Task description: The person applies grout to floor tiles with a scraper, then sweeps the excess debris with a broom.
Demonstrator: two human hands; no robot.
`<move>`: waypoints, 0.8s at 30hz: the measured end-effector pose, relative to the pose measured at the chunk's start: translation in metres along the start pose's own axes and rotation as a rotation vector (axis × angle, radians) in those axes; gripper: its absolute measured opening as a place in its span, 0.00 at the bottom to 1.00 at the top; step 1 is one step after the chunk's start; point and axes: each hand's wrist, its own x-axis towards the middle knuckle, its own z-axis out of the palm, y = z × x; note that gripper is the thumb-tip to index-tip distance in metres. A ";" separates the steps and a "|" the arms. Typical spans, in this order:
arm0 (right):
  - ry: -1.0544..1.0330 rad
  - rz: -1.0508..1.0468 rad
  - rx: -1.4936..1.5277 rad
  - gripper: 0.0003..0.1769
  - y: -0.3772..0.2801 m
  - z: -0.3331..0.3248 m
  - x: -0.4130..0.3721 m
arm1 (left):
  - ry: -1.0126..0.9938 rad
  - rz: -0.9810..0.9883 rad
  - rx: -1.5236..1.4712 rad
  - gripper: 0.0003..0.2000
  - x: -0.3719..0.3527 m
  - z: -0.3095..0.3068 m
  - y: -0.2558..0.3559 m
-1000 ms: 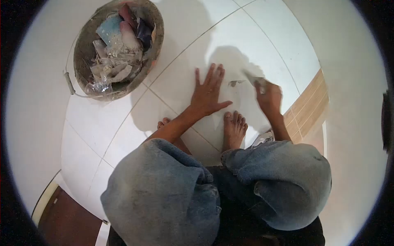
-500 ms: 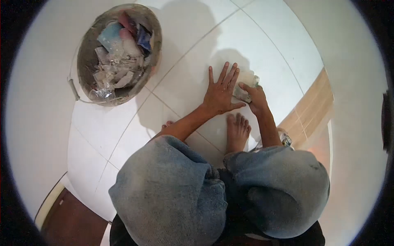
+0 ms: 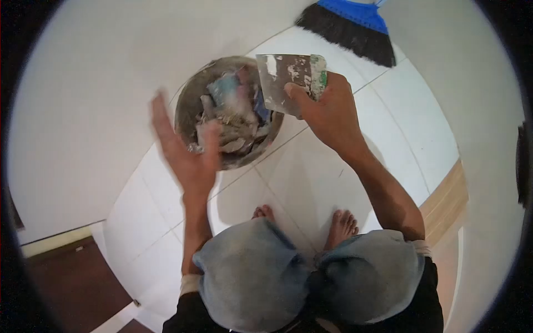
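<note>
My right hand (image 3: pixel 327 111) is raised and grips a wide metal scraper (image 3: pixel 288 75), its blade smeared with dried paste, held over the right rim of a dirty round bucket (image 3: pixel 191 102). The bucket is full of crumpled wrappers and scraps (image 3: pixel 236 119). My left hand (image 3: pixel 186 147) is open, palm up and blurred, in front of the bucket's near left side, holding nothing. I squat on white floor tiles (image 3: pixel 311 177), bare feet (image 3: pixel 341 227) below my knees.
A broom with black bristles and a blue head (image 3: pixel 350 25) lies at the top, beyond the bucket. A wood-look strip (image 3: pixel 444 202) borders the tiles on the right. A dark brown floor area (image 3: pixel 72 283) lies at lower left past a pale threshold.
Both hands have left the floor tile. My right hand lifted the scraper up over the bucket, and my left hand swung up open beside the bucket. The view shifted, showing the broom.
</note>
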 end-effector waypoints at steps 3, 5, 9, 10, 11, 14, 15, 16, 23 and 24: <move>0.005 0.284 0.167 0.19 0.025 -0.006 0.006 | 0.010 -0.121 0.226 0.37 -0.007 -0.035 -0.035; 0.009 0.363 0.499 0.16 0.036 -0.008 0.012 | 0.013 -0.183 0.253 0.37 -0.006 -0.039 -0.048; -0.442 -0.003 0.175 0.16 0.012 -0.007 0.047 | -0.255 -0.375 -0.415 0.37 0.033 -0.003 0.001; -0.441 0.002 0.167 0.16 0.004 -0.003 0.059 | -0.350 -0.425 -0.526 0.33 0.045 0.009 0.005; -0.476 -0.052 0.125 0.19 -0.004 0.001 0.070 | -0.448 -0.478 -0.633 0.30 0.056 0.018 0.005; -0.662 -0.170 0.003 0.26 0.003 -0.013 0.119 | -0.554 -0.717 -0.718 0.19 0.072 0.032 -0.033; -0.482 -0.133 -0.137 0.34 0.011 -0.037 0.133 | -0.572 -0.744 -0.708 0.19 0.078 0.029 -0.035; -0.463 -0.173 -0.554 0.36 0.012 -0.076 0.169 | -0.442 -0.812 -0.712 0.15 0.082 0.022 -0.035; -0.509 -0.157 -2.031 0.23 0.081 -0.301 0.294 | -0.368 -1.252 -0.267 0.26 0.052 -0.061 -0.156; -0.640 0.064 -2.097 0.24 0.064 -0.311 0.309 | -0.415 -1.366 -0.252 0.24 0.069 -0.055 -0.134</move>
